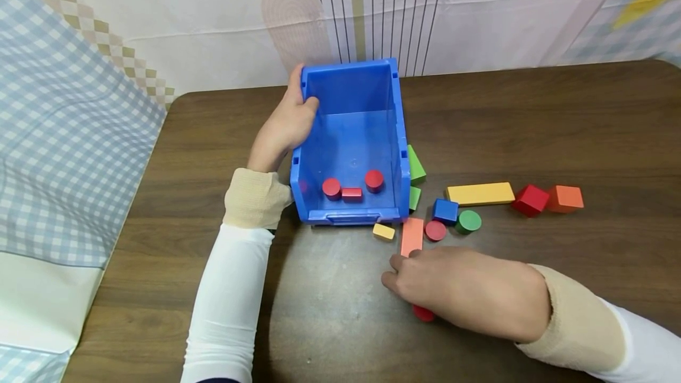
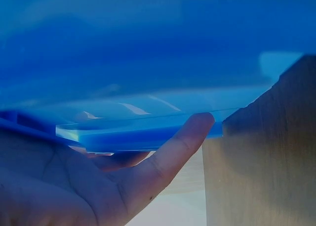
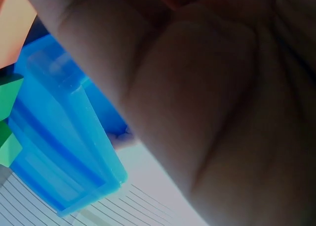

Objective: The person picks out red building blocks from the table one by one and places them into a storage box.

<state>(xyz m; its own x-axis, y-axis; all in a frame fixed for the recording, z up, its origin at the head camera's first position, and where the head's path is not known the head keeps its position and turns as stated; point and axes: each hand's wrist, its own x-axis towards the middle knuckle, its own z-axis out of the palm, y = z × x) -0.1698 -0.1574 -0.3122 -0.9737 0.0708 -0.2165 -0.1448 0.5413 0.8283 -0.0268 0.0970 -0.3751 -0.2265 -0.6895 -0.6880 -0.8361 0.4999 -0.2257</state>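
My left hand (image 1: 287,123) grips the left rim of a blue plastic bin (image 1: 351,216), its thumb over the wall. In the left wrist view the thumb (image 2: 173,152) lies along the blue plastic. Inside the bin are two red cylinders (image 1: 374,181) and a small red block (image 1: 352,194). My right hand (image 1: 468,291) is low over the table with bent fingers, at the near end of an orange rectangular block (image 1: 412,235). A red round piece (image 1: 423,312) shows partly from under that hand. I cannot tell whether the fingers hold anything; the palm hides them in the right wrist view.
Right of the bin lie green blocks (image 1: 417,165), a yellow bar (image 1: 480,194), a blue cube (image 1: 445,211), a green cylinder (image 1: 469,221), a red disc (image 1: 435,230), a red cube (image 1: 531,200) and an orange cube (image 1: 566,198). A small yellow block (image 1: 383,231) lies before the bin. Patterned cloth (image 1: 213,28) hangs behind the table.
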